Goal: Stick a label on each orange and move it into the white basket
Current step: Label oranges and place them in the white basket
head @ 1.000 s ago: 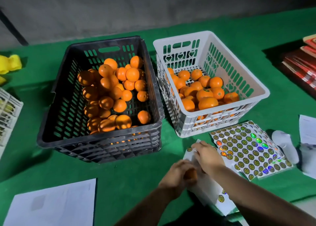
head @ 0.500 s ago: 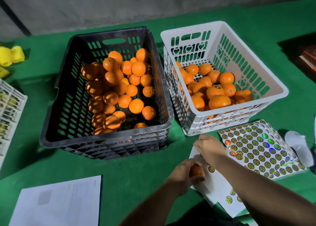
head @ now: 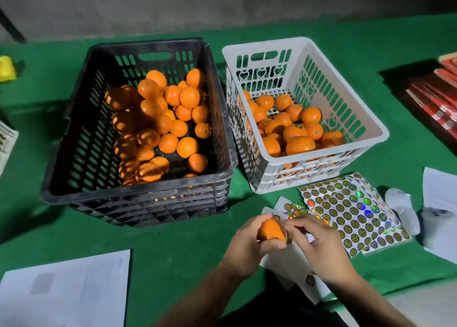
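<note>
The right hand (head: 319, 242) has left the nearly spent label sheet (head: 291, 209) and now pinches a round label (head: 288, 236) against the orange (head: 270, 230), which the left hand (head: 247, 247) grips just in front of the white basket (head: 262, 176); labelling appears to be under way, with transfer to follow. The full sticker sheet (head: 351, 210) lies right of the orange, the black crate (head: 138, 195) of unlabelled fruit left of the basket, and nothing blocks the path.

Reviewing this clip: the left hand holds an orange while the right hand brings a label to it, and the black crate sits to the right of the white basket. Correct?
One thing is wrong. In the head view the black crate sits to the left of the white basket, not to its right. The rest holds: the left hand holds an orange while the right hand brings a label to it.
</note>
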